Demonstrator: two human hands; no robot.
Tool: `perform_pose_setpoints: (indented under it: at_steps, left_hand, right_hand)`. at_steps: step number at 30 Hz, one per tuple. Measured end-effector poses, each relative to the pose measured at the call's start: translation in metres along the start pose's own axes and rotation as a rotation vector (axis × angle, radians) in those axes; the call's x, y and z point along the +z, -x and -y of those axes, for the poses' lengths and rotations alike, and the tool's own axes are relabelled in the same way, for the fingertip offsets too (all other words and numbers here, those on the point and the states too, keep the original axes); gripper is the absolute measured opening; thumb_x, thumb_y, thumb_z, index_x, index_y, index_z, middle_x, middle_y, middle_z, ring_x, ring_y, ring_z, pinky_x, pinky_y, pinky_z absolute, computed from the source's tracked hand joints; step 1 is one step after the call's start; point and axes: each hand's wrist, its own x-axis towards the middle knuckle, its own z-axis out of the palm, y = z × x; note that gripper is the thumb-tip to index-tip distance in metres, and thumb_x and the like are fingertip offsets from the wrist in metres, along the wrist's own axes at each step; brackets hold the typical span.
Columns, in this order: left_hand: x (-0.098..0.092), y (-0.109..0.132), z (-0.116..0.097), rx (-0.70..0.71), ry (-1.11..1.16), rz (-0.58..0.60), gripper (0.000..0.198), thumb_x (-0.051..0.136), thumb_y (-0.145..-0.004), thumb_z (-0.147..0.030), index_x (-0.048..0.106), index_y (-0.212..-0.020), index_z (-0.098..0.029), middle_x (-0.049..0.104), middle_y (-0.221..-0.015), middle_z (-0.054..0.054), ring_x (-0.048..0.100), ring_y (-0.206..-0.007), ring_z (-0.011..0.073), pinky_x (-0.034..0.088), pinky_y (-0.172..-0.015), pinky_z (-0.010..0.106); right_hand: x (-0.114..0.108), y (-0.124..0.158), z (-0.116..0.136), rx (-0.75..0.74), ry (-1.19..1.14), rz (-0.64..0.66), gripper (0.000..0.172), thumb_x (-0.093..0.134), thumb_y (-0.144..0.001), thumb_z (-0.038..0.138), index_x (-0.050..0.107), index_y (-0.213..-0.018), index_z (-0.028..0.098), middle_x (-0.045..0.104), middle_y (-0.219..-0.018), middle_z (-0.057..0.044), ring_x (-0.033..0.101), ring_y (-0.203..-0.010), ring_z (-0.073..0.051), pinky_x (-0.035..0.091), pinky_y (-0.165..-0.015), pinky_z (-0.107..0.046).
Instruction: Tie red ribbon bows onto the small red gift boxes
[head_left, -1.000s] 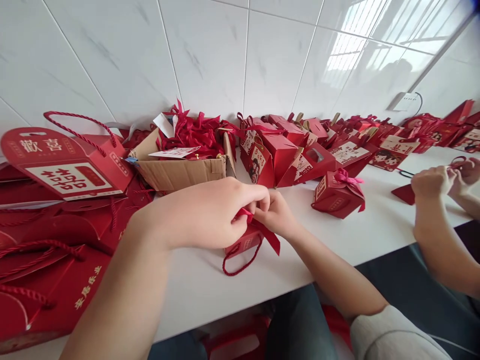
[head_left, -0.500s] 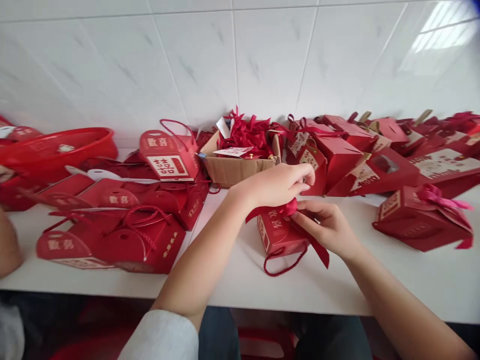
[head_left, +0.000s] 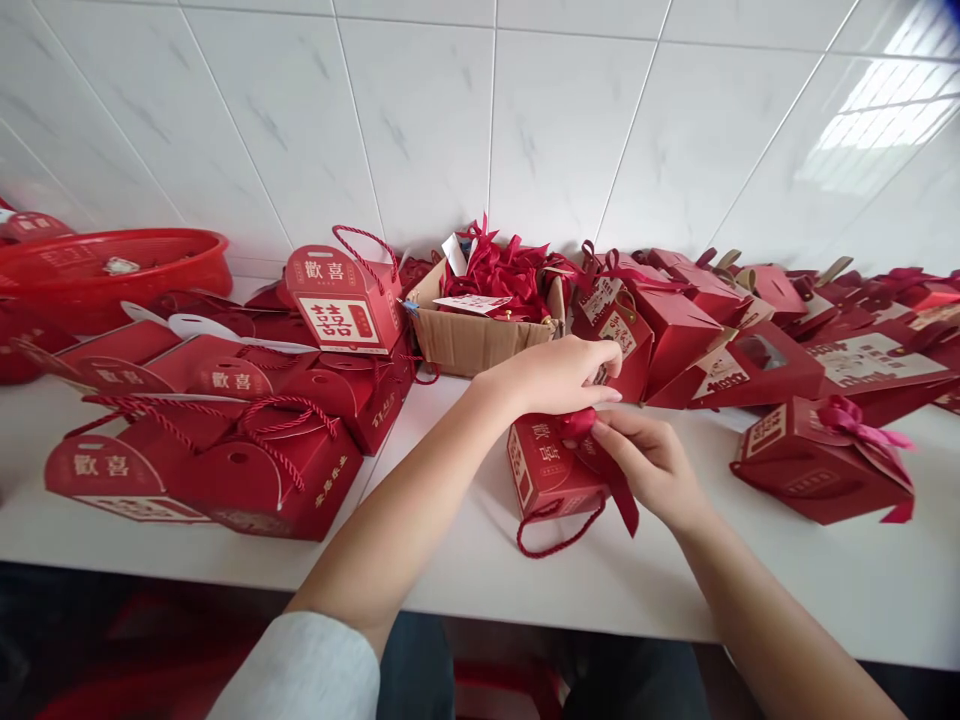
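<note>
A small red gift box (head_left: 547, 470) with gold characters lies on the white table in front of me, its twisted red cord handle (head_left: 559, 550) looping toward the near edge. On its top sits a red satin ribbon (head_left: 577, 425), with one tail (head_left: 624, 505) hanging down the right side. My right hand (head_left: 649, 460) pinches this ribbon between thumb and fingertips. Above the far end of the box is my left hand (head_left: 566, 375), its fingers curled inward close to the ribbon. What those fingers hold, if anything, is hidden.
A cardboard box (head_left: 480, 340) full of red ribbons stands behind my hands. Several red gift boxes (head_left: 292, 480) with cords are grouped left, near a red basin (head_left: 112, 270). More boxes (head_left: 682, 320) line the wall at right, with a bow-tied box (head_left: 821, 470) nearer me.
The view has shifted slightly. Both hands stay at the box in nearly the same pose. The ribbon end that stuck out left under my left wrist is out of sight, as is a person's arm at left.
</note>
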Motion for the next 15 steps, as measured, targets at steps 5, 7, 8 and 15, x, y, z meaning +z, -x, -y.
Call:
perform_pose_setpoints:
  at_steps: [5, 7, 8, 15]
  left_hand:
    - [0.005, -0.003, -0.005, -0.049, -0.145, -0.054, 0.017, 0.049, -0.087, -0.031, 0.054, -0.098, -0.020, 0.063, -0.076, 0.001, 0.052, -0.059, 0.0125, 0.031, -0.054, 0.025]
    - [0.004, -0.003, -0.007, -0.057, -0.167, -0.098, 0.016, 0.048, -0.087, -0.030, 0.055, -0.096, -0.020, 0.063, -0.075, 0.000, 0.052, -0.057, 0.0128, 0.031, -0.053, 0.025]
    - [0.002, -0.001, -0.008, -0.065, -0.171, -0.127, 0.015, 0.048, -0.087, -0.030, 0.055, -0.094, -0.020, 0.063, -0.074, 0.000, 0.052, -0.057, 0.0128, 0.030, -0.053, 0.025]
    - [-0.019, 0.035, -0.010, -0.302, -0.118, -0.056, 0.041, 0.044, -0.085, -0.051, 0.051, -0.061, -0.019, 0.058, -0.057, 0.000, 0.046, -0.046, 0.0123, 0.027, -0.045, 0.027]
  right_hand:
    - [0.003, 0.000, 0.002, 0.039, 0.007, -0.026, 0.030, 0.056, -0.085, 0.042, 0.065, -0.072, 0.017, 0.060, -0.067, -0.003, 0.049, -0.059, -0.013, 0.038, -0.052, -0.025]
    - [0.004, 0.000, 0.001, 0.054, 0.008, -0.044, 0.028, 0.059, -0.083, 0.042, 0.065, -0.072, 0.017, 0.062, -0.068, -0.003, 0.051, -0.060, -0.014, 0.038, -0.052, -0.025]
    - [0.004, 0.000, 0.001, 0.061, 0.003, -0.051, 0.028, 0.059, -0.083, 0.042, 0.065, -0.071, 0.017, 0.063, -0.069, -0.004, 0.051, -0.060, -0.014, 0.039, -0.052, -0.025]
    - [0.006, -0.003, -0.002, 0.080, -0.083, -0.062, 0.026, 0.062, -0.082, 0.041, 0.068, -0.072, 0.017, 0.063, -0.066, -0.002, 0.054, -0.063, -0.014, 0.041, -0.056, -0.025]
